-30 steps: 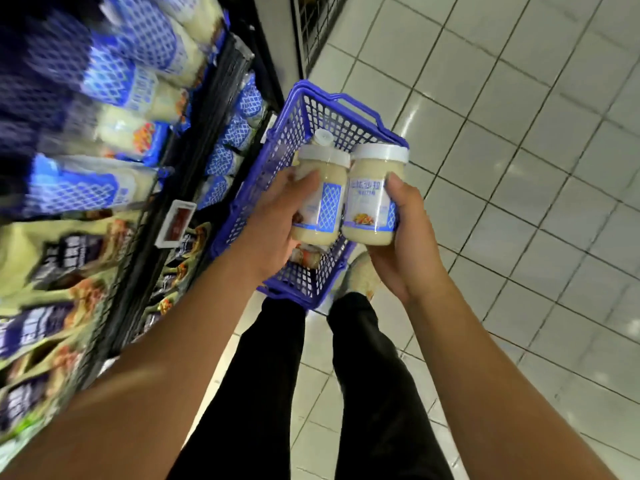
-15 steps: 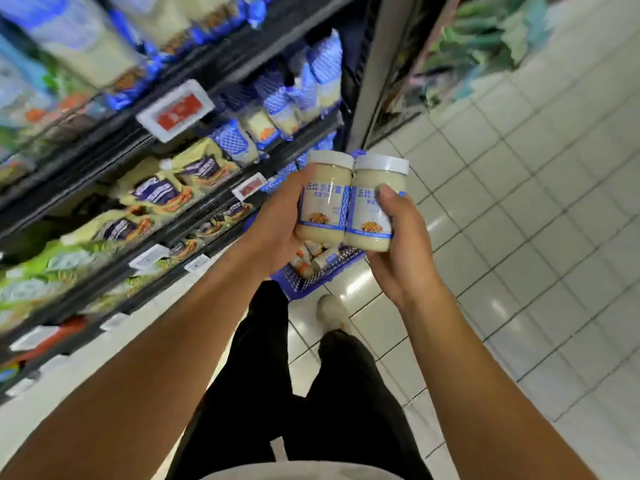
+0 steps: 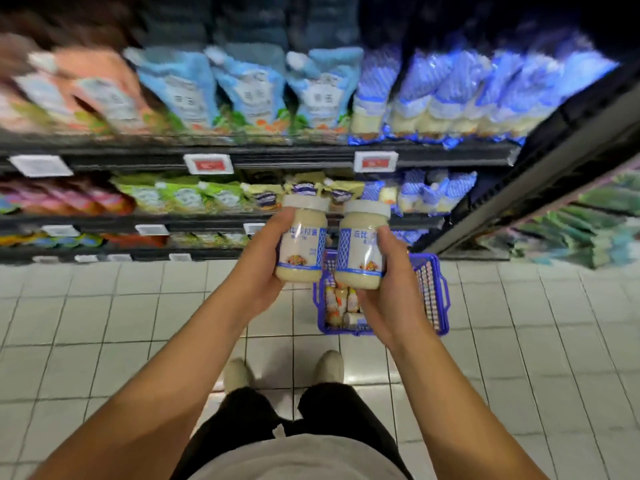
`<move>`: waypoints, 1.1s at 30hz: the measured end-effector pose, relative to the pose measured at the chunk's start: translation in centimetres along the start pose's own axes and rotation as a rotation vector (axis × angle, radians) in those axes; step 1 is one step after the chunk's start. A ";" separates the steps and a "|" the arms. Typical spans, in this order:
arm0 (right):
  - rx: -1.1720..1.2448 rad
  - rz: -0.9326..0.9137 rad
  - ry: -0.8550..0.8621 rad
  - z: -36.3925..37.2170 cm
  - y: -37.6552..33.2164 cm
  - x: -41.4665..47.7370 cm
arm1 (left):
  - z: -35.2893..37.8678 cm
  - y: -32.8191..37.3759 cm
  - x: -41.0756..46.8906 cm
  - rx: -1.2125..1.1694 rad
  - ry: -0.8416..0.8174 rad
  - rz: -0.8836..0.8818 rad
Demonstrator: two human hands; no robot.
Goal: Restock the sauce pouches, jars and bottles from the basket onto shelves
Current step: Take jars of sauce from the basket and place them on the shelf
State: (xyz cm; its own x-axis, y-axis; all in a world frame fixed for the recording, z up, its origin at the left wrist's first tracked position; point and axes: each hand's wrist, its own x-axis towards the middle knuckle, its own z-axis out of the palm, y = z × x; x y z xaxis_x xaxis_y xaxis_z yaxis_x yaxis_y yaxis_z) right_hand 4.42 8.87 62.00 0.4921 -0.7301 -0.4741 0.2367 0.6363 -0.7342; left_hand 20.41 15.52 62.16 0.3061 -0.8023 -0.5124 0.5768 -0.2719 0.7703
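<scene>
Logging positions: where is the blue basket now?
In the head view, the blue basket sits on the tiled floor right of centre, below the shelves, partly hidden behind the right hand and its jar.

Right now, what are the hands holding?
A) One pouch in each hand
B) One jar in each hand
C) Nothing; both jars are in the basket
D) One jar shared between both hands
B: the left hand grips the left jar and the right hand grips the right jar, both in front of the blue basket.
</scene>
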 end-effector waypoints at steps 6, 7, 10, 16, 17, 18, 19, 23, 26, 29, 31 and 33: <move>-0.133 0.057 -0.171 8.9 4.0 -0.9 | -8.4 2.7 -6.0 -0.128 0.117 0.126; -0.162 0.070 -0.195 10.6 4.9 -1.2 | -10.0 3.1 -7.1 -0.142 0.128 0.149; -0.218 0.107 -0.256 15.9 8.0 -2.3 | -15.1 4.4 -10.9 -0.173 0.170 0.225; -0.248 0.132 -0.408 27.1 13.6 -5.3 | -24.7 7.8 -18.3 -0.181 0.302 0.331; -0.260 0.126 -0.443 28.9 14.4 -5.8 | -26.1 8.4 -19.4 -0.180 0.325 0.355; -0.271 0.121 -0.475 30.7 15.2 -6.4 | -27.5 9.0 -20.4 -0.177 0.350 0.380; -0.280 0.119 -0.499 32.4 15.9 -6.9 | -28.8 9.6 -21.4 -0.172 0.373 0.403; -0.276 0.107 -0.539 38.1 18.2 -8.2 | -33.1 11.9 -25.1 -0.180 0.427 0.487; -0.276 0.122 -0.573 41.6 19.1 -8.9 | -35.5 13.4 -27.2 -0.217 0.450 0.534; -0.311 0.103 -0.617 44.7 19.1 -9.2 | -37.4 15.2 -28.4 -0.224 0.475 0.583; -0.280 0.092 -0.692 46.5 18.7 -9.0 | -38.4 16.7 -28.8 -0.221 0.501 0.602; -0.272 0.082 -0.726 48.5 18.0 -8.5 | -39.2 18.5 -28.9 -0.207 0.508 0.632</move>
State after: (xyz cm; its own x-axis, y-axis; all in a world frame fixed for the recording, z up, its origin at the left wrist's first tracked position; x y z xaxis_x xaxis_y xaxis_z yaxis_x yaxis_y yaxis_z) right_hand 45.10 38.64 76.37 0.9466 -0.2774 -0.1642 0.0080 0.5295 -0.8483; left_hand 51.95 54.55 76.35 0.8942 -0.4202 -0.1544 0.2940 0.2911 0.9104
